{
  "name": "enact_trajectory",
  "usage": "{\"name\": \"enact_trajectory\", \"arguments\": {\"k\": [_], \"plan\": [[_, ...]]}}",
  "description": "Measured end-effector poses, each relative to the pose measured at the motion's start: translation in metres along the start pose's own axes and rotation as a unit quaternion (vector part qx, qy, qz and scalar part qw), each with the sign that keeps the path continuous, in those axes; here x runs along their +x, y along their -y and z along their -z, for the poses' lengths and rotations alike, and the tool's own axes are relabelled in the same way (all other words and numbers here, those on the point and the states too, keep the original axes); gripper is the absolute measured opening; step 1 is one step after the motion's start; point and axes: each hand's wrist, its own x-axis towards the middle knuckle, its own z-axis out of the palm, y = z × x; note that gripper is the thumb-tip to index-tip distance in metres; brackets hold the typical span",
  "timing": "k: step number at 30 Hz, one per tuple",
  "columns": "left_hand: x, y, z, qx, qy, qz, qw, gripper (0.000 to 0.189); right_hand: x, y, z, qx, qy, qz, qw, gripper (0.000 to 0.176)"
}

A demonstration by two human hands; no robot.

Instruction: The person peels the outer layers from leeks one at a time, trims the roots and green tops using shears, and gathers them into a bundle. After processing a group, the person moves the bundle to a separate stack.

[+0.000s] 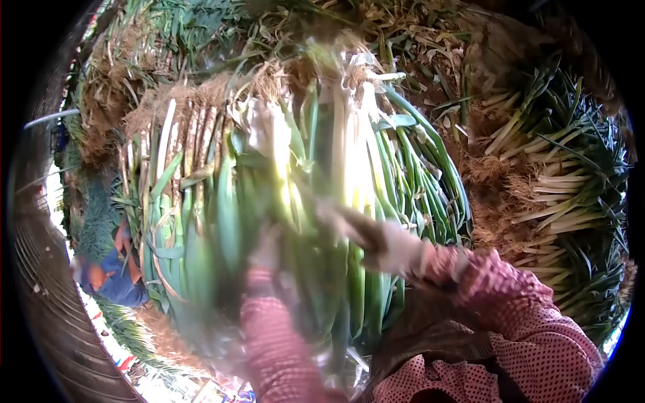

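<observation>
A big bundle of green onions [222, 201] with white stalks and brown roots fills the middle of the view, roots pointing up. My left hand [265, 252], gloved and blurred by motion, presses against the green leaves of the bundle. My right hand [376, 235], in a pale dirty glove, reaches across the leaves from the right with its fingers laid on them. Both sleeves are pink with white dots. Whether either hand is closed around stalks is lost in the blur.
Another heap of green onions [557, 195] lies at the right, white stalks pointing left. Dry leaves and roots [490, 221] litter the ground between the heaps. At the lower left a person in blue and orange [114, 269] crouches among more onions.
</observation>
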Motion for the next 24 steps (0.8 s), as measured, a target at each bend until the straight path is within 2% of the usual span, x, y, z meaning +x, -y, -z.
{"name": "enact_trajectory", "arguments": {"k": [1,2,3,4,5,6,7,8,9,11,12,15,16,17,19,20,21,22,23,24], "plan": [[0.0,0.012,-0.012,-0.039,-0.034,-0.012,0.999,0.053,-0.015,-0.008,-0.007,0.017,0.042,-0.034,0.998,0.098],[-0.02,-0.031,-0.04,-0.119,-0.034,0.1,0.987,0.057,-0.031,-0.015,-0.015,0.031,0.082,-0.068,0.994,0.1],[-0.018,-0.036,-0.053,-0.161,-0.063,0.132,0.976,0.058,-0.037,-0.019,-0.019,0.027,0.098,-0.083,0.991,0.102],[-0.005,-0.014,-0.048,-0.018,-0.114,0.084,0.99,0.06,-0.042,-0.022,-0.024,0.023,0.115,-0.097,0.988,0.104],[0.008,0.006,-0.044,0.125,-0.16,0.031,0.979,0.062,-0.048,-0.026,-0.028,0.019,0.131,-0.112,0.985,0.106],[0.011,0.009,-0.054,0.121,-0.236,0.015,0.964,0.062,-0.046,-0.014,-0.026,-0.004,0.13,-0.128,0.983,0.106],[0.008,-0.004,-0.062,0.123,-0.265,0.032,0.956,0.059,-0.046,-0.008,-0.024,-0.026,0.129,-0.144,0.981,0.105],[0.024,0.019,-0.06,0.087,-0.337,-0.032,0.937,0.049,-0.048,-0.025,-0.031,-0.033,0.1,-0.082,0.991,0.105],[0.029,0.021,-0.063,0.055,-0.405,-0.094,0.908,0.042,-0.045,-0.024,-0.031,-0.037,0.098,-0.086,0.991,0.105],[0.032,0.019,-0.059,0.031,-0.454,-0.026,0.89,0.037,-0.035,-0.02,-0.026,-0.054,0.088,-0.09,0.991,0.103],[0.035,0.016,-0.059,-0.037,-0.46,-0.027,0.887,0.029,-0.03,-0.015,-0.025,-0.061,0.083,-0.097,0.99,0.1],[0.031,0.012,-0.064,0.002,-0.398,-0.199,0.895,0.021,-0.007,0.005,-0.015,-0.078,0.065,-0.13,0.986,0.095],[0.021,-0.005,-0.067,0.032,-0.386,-0.22,0.895,0.018,0.005,0.001,-0.016,-0.122,0.033,-0.093,0.988,0.092],[0.005,-0.022,-0.064,0.264,-0.405,-0.218,0.848,0.022,0.014,-0.001,-0.013,-0.114,0.003,-0.071,0.991,0.092],[-0.007,-0.042,-0.063,0.353,-0.325,-0.181,0.859,0.026,0.045,0.002,-0.004,-0.121,-0.038,-0.092,0.988,0.094],[-0.016,-0.056,-0.072,0.416,-0.281,-0.128,0.856,0.037,0.073,-0.014,-0.006,-0.117,-0.094,-0.064,0.987,0.095],[-0.016,-0.056,-0.071,0.421,-0.204,-0.037,0.883,0.048,0.105,-0.034,-0.008,-0.129,-0.137,-0.004,0.982,0.073],[-0.019,-0.066,-0.078,0.501,-0.172,0.02,0.848,0.049,0.137,-0.054,-0.009,-0.141,-0.181,0.056,0.972,0.054],[-0.02,-0.075,-0.085,0.575,-0.14,0.076,0.803,0.051,0.139,-0.054,-0.007,-0.133,-0.184,0.071,0.971,0.052],[-0.015,-0.073,-0.084,0.564,-0.127,0.099,0.81,0.047,0.141,-0.053,-0.005,-0.126,-0.188,0.085,0.97,0.05]]}}
